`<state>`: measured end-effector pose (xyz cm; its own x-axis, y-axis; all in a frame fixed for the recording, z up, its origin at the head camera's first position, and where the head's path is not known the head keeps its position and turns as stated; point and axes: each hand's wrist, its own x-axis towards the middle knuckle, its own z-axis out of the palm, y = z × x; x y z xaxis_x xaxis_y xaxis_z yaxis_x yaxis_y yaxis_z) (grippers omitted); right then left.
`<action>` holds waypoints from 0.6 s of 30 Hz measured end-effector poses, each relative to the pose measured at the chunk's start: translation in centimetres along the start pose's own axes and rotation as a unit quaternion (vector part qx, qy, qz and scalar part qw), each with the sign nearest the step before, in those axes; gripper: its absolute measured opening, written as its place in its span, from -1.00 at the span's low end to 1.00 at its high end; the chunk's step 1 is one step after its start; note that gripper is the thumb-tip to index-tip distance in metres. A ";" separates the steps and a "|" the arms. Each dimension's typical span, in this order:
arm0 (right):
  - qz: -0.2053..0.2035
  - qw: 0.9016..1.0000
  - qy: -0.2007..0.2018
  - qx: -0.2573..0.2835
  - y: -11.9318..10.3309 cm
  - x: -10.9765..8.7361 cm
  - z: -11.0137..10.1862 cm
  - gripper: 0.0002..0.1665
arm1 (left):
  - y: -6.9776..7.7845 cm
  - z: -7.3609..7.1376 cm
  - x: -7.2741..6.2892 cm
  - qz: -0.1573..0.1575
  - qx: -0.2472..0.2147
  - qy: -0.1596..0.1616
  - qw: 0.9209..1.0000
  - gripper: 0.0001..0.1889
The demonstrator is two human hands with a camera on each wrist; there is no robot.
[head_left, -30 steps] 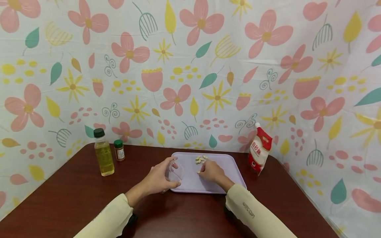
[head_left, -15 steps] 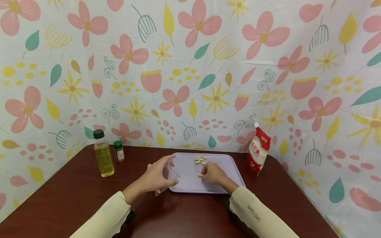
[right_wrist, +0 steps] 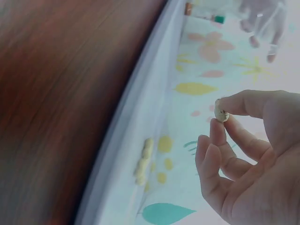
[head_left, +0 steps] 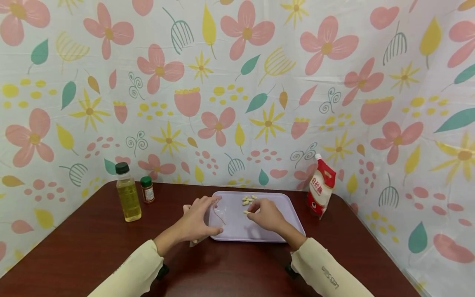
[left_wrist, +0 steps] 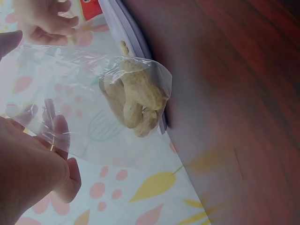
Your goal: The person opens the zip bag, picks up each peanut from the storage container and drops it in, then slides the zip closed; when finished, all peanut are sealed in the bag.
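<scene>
My left hand (head_left: pixel 194 220) holds a clear plastic bag (left_wrist: pixel 84 65) with its mouth spread between thumb and fingers, over the left edge of a pale lilac tray (head_left: pixel 237 235). Several peanuts in their shells (left_wrist: pixel 140 89) lie in the bottom of the bag. Above the tray, my right hand (head_left: pixel 269 214) pinches one peanut (right_wrist: pixel 221 110) between thumb and fingertip. A small cluster of peanuts (head_left: pixel 246 201) rests on the tray's far side, just beyond the right hand.
An oil bottle (head_left: pixel 129 196) with a dark cap and a small green-capped jar (head_left: pixel 148 192) stand at the back left of the brown table (head_left: pixel 222 268). A red and white bag (head_left: pixel 320 189) stands right of the tray. A flowered cloth hangs behind.
The right hand, low over the tray with a peanut in its fingertips, has lifted slightly with it. The left hand has shifted slightly left, still holding the bag.
</scene>
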<state>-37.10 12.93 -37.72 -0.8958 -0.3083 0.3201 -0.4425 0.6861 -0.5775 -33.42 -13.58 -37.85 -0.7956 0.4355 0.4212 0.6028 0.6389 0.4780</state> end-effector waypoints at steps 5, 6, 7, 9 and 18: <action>-0.021 0.999 0.012 0.030 -0.9 -0.7 -0.6 -0.95 | 0.1 0.3 0.0 0.001 -0.006 -0.003 1.000 -0.11; -0.023 0.999 0.014 0.036 -1.1 -0.8 -0.6 -0.95 | 0.1 0.3 0.0 0.001 -0.009 -0.004 1.000 -0.11; -0.027 0.999 0.015 0.041 -1.3 -1.0 -0.7 -0.95 | 0.1 0.4 0.0 0.000 -0.011 -0.006 1.000 -0.11; -0.033 0.998 0.021 0.055 -1.7 -1.2 -0.7 -0.95 | 0.1 0.6 -0.1 -0.001 -0.013 -0.009 1.000 -0.11; -0.049 0.993 0.017 0.104 -4.2 -2.3 -1.1 -0.96 | 0.4 1.0 -0.2 0.005 -0.008 -0.007 1.000 -0.10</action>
<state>-33.13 11.48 -35.18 -0.8476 -0.3425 0.4052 -0.5298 0.5026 -0.6832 -33.06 -12.78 -38.46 -0.7905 0.4511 0.4143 0.6112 0.6250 0.4856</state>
